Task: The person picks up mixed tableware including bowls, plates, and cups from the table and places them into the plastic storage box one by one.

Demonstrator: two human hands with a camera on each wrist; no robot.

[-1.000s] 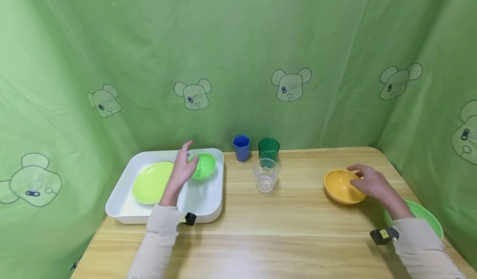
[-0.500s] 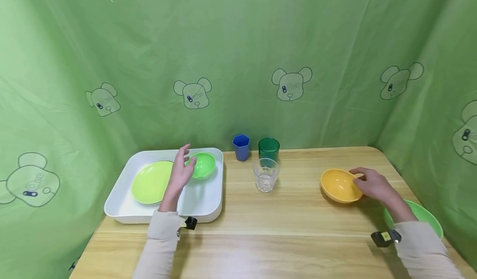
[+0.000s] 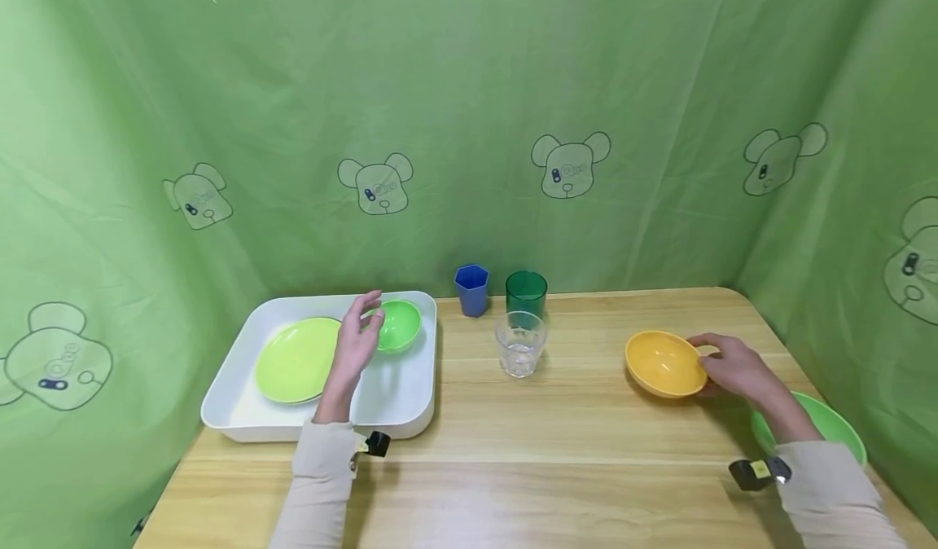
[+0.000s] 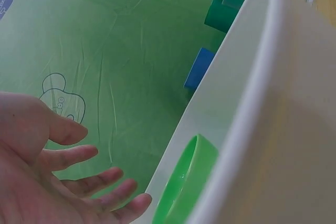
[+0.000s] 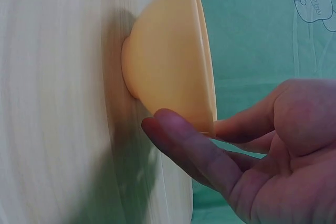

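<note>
Someone's right hand (image 3: 735, 367) grips an orange bowl (image 3: 663, 363) by the side nearest that hand, its fingers and thumb brought together on the rim and outer wall. In the right wrist view the fingertips press against the outside of the bowl, below the lip. The bowl sits toward the right part of the wooden table (image 3: 550, 443), mouth up, its shadow falling on the wood beside it; whether its foot touches the surface I cannot tell. Over on the left, the left hand (image 3: 355, 344) holds nothing: its fingers are apart and slightly bent, and it is above a white tray (image 3: 399, 430). It is nearest a small green bowl (image 3: 400, 327), which stands in the tray's far right corner; the left wrist view shows the fingertips close to that bowl. A lime plate (image 3: 293, 362) lies in the left part of the tray, partly covered by the hand. Between tray and orange bowl, a blue cup (image 3: 472, 292) and a green cup (image 3: 526, 286) stand near the back edge, with a clear glass (image 3: 520, 344) just in front of the green one. A green dish (image 3: 828, 425) lies at the table's right edge, partly behind the right forearm.
</note>
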